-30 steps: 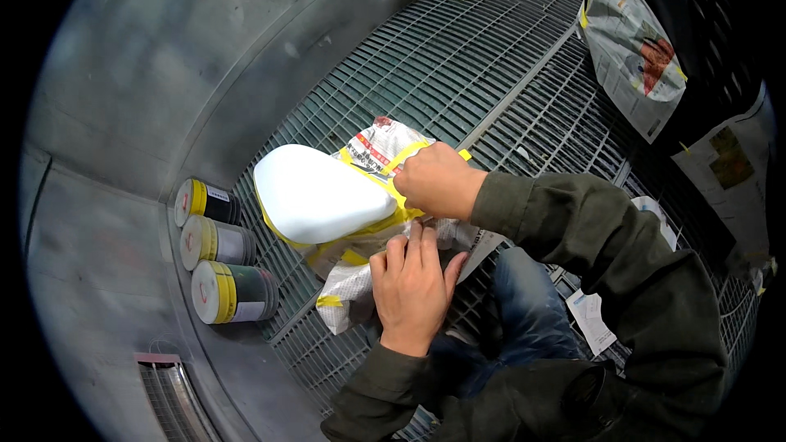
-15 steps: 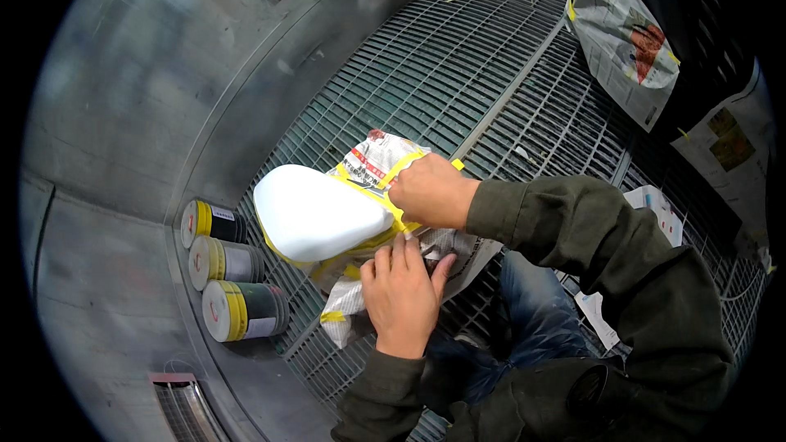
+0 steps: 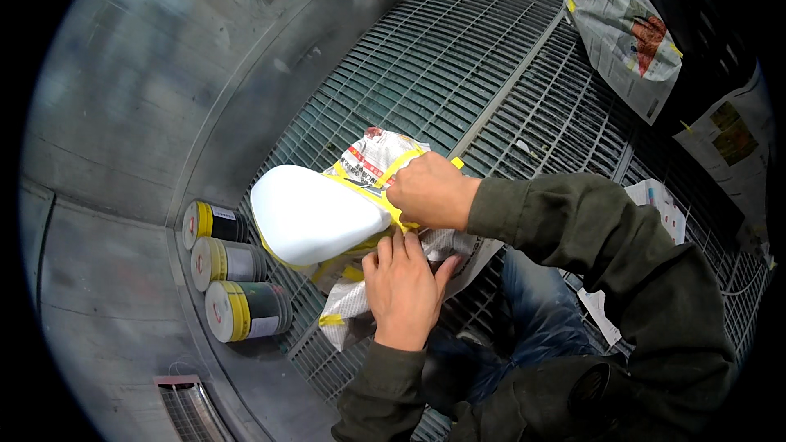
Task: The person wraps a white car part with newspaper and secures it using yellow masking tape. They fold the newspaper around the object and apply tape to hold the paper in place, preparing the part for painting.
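Note:
A smooth white rounded part point(image 3: 307, 214) is wrapped at one end in newspaper point(image 3: 372, 162) edged with yellow tape point(image 3: 386, 205). My right hand point(image 3: 430, 191) is closed over the taped paper on the part's upper right side. My left hand point(image 3: 401, 286) lies flat with fingers spread, pressing the paper against the part's underside. The part is held above a metal floor grating point(image 3: 442, 57).
Three cans with yellow rims point(image 3: 233, 274) lie side by side at the grating's left edge, beside a grey curved wall point(image 3: 123, 115). Newspaper-masked objects point(image 3: 626, 29) hang at the upper right. A loose paper sheet point(image 3: 655, 200) lies behind my right arm.
My view has shifted slightly. Both hands stay on the wrapped part, with my left hand sliding a little along the paper's lower edge.

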Available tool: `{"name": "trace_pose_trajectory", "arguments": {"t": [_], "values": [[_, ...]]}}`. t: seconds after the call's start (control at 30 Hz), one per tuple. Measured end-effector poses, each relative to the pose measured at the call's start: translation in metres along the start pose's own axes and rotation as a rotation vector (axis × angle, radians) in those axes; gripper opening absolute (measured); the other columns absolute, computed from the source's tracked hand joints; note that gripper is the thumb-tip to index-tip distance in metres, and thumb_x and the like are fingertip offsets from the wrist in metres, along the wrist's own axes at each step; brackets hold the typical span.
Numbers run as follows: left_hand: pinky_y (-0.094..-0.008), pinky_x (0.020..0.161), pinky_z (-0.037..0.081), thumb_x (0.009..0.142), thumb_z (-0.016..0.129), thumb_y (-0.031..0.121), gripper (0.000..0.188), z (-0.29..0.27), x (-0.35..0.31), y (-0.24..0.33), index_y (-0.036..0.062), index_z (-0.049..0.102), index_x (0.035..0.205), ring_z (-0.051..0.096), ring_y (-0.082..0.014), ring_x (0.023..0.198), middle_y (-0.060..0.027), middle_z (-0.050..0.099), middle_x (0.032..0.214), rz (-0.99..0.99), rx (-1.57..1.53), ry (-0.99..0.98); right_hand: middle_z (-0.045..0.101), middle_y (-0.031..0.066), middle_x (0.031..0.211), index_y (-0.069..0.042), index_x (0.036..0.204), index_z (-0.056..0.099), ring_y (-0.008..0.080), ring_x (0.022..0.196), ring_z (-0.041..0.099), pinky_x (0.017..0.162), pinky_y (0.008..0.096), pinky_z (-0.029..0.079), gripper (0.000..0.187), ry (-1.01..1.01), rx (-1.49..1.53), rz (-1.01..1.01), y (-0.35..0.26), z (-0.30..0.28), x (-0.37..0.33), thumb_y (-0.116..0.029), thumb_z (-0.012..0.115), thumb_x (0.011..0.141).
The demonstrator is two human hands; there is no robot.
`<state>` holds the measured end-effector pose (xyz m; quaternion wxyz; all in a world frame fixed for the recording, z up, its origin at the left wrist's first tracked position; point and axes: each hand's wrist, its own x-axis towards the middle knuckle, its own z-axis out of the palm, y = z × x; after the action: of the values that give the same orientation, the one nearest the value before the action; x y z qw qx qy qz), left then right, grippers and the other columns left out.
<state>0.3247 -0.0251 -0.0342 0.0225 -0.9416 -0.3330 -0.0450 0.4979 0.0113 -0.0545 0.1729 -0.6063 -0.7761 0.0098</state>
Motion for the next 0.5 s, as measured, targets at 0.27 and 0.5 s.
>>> {"name": "trace_pose_trajectory", "arguments": {"t": [0.27,0.5], "values": [[-0.0408,0.100,0.042,0.089,0.070,0.050,0.071,0.003,0.005,-0.008,-0.0102,0.058,0.126,0.056,-0.0305,0.119,-0.0242,0.060,0.136,0.058,-0.004,-0.070,0.067,0.0158,0.065,-0.005,0.075,0.073,0.0326,0.063,0.069,0.061,0.0419,0.055,0.019,0.001,0.070,-0.059,0.001,-0.003,-0.009,-0.023,0.071,0.079],[-0.0436,0.100,0.044,0.089,0.073,0.046,0.070,0.006,0.009,-0.005,-0.0106,0.054,0.125,0.058,-0.0382,0.113,-0.0306,0.061,0.130,0.124,0.055,-0.009,0.071,0.0115,0.071,-0.003,0.086,0.076,0.0202,0.060,0.068,0.058,0.0325,0.053,0.020,0.653,0.822,0.530,0.050,-0.016,-0.024,-0.019,0.065,0.090]]}}
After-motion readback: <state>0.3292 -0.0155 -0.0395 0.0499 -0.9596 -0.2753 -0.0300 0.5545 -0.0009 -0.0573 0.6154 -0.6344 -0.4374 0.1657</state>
